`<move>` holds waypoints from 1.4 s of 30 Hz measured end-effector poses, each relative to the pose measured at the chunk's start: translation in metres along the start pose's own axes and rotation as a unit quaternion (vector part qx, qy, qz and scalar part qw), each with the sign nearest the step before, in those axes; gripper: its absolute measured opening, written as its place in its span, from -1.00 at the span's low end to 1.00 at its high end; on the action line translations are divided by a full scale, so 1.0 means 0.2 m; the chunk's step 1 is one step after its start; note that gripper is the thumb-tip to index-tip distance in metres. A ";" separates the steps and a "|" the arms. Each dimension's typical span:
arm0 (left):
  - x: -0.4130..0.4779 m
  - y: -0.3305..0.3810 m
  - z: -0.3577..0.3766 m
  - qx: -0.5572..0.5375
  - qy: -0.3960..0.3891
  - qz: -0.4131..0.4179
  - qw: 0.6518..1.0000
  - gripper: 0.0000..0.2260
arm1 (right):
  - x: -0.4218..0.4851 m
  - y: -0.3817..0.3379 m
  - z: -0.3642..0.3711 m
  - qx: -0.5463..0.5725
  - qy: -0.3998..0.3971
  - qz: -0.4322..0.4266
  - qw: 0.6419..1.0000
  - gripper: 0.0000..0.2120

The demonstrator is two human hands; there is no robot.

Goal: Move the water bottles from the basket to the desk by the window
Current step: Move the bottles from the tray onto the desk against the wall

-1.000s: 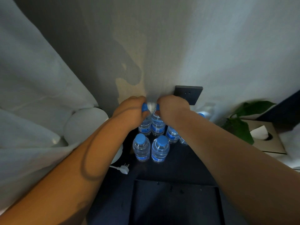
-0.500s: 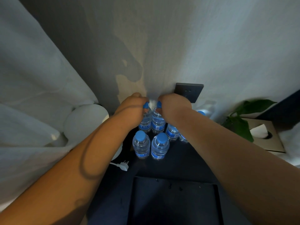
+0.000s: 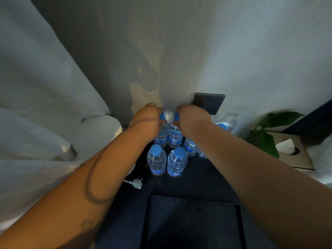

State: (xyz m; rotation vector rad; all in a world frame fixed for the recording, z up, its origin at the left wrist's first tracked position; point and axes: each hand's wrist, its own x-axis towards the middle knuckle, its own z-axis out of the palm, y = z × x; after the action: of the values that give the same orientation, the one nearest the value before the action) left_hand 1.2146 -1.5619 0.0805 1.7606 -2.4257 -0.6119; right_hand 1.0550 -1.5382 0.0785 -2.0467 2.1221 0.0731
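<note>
head-worn view, steeply down, close over desk (image 3: pixel 194 184)

Left bottle (image 3: pixel 161 136) and right bottle (image 3: pixel 175 137) gripped by blue caps, just left of and below dark socket plate (image 3: pixel 209 103): first by left hand (image 3: pixel 147 119), second by right hand (image 3: pixel 191 119). Bottle bodies side by side, touching. Front pair (image 3: pixel 177 163) stood upright on dark desk (image 3: pixel 197 184), further below plate. Further bottles (image 3: pixel 190 148) partly hidden by right forearm, below plate. White plug (image 3: pixel 136 184) laid well below-left of plate. Plant (image 3: pixel 265 141) and tissue box (image 3: pixel 296 153) seen right of plate.
</note>
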 end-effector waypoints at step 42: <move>0.05 -0.01 -0.08 0.056 -0.057 0.040 0.996 -0.81 | 0.02 -0.01 0.01 -0.018 -0.003 0.004 1.000 -0.82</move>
State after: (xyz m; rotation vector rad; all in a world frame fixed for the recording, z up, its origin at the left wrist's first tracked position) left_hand 1.2175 -1.5764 0.0929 1.7023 -2.6427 -0.5947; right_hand 1.0561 -1.5425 0.0760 -2.0556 2.1412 0.1193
